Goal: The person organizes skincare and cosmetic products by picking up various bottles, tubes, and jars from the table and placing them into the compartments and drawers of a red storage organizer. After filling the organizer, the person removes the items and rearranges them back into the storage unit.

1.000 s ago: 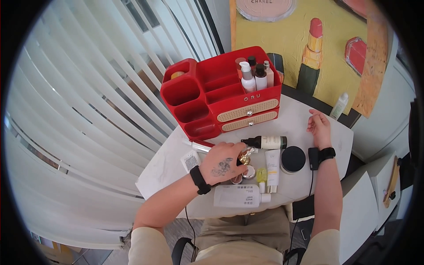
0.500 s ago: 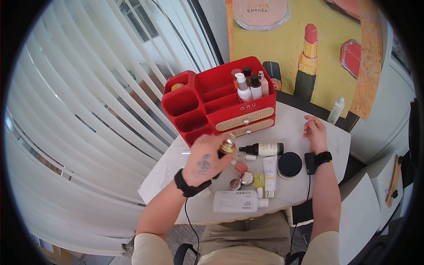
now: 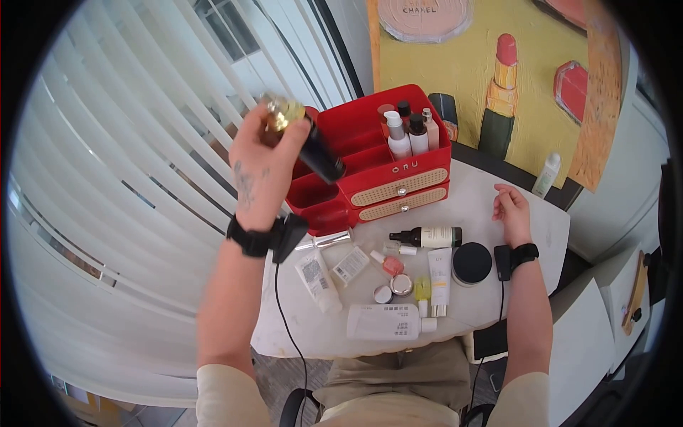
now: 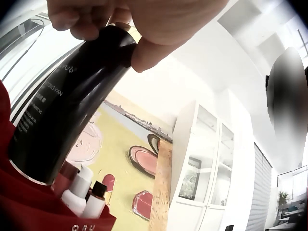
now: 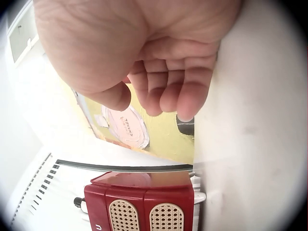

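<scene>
My left hand (image 3: 262, 160) pinches a black bottle (image 4: 67, 103) by its gold top, between thumb and fingers. The bottle hangs tilted over the left part of the red organizer (image 3: 341, 186), its base end pointing right and down in the head view. White print runs along its side in the left wrist view. My right hand (image 3: 512, 213) rests on the right side of the table (image 3: 284, 334), fingers loosely curled and holding nothing. Several bottles, including a white pump bottle (image 3: 397, 135), stand in the organizer's back right compartment.
Before the organizer lie a white flat bottle (image 3: 384, 322), a dark dropper bottle (image 3: 430, 236), a white tube (image 3: 440, 281), a black-lidded jar (image 3: 472, 263), a pink nail polish bottle (image 3: 391, 263) and another tube (image 3: 319, 283). A green-white bottle (image 3: 546, 175) stands by the painting (image 3: 469, 71).
My left hand has lifted the black bottle from among the items on the table, up and leftward over the organizer. My right hand has stayed in place.
</scene>
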Tool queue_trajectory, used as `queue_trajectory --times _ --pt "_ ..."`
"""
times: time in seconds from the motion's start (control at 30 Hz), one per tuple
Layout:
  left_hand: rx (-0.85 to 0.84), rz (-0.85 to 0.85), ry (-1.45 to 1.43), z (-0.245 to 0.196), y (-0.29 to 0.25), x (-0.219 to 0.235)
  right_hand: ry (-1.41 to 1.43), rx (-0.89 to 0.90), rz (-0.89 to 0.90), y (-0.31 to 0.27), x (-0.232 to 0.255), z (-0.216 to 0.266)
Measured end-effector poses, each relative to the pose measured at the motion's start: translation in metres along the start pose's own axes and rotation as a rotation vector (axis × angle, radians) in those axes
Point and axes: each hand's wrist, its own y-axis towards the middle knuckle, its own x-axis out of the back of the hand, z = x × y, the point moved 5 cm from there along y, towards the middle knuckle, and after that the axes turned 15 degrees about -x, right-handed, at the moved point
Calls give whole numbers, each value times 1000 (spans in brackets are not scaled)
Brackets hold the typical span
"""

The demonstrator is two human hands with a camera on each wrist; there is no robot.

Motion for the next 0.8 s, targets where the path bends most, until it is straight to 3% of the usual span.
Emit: queue_trajectory --times 0.3,0.5,0.7,0.8 --pt "-141 70 313 45 78 -72 -21 5 -22 -2 -2 2" --pt "-49 169 221 89 77 -123 -21 -2 -21 -3 -3 4" --pt "61 300 256 99 69 -142 -34 -14 -23 -4 -5 4" --pt "35 327 261 97 71 -146 -42 -20 -33 -5 -6 4"
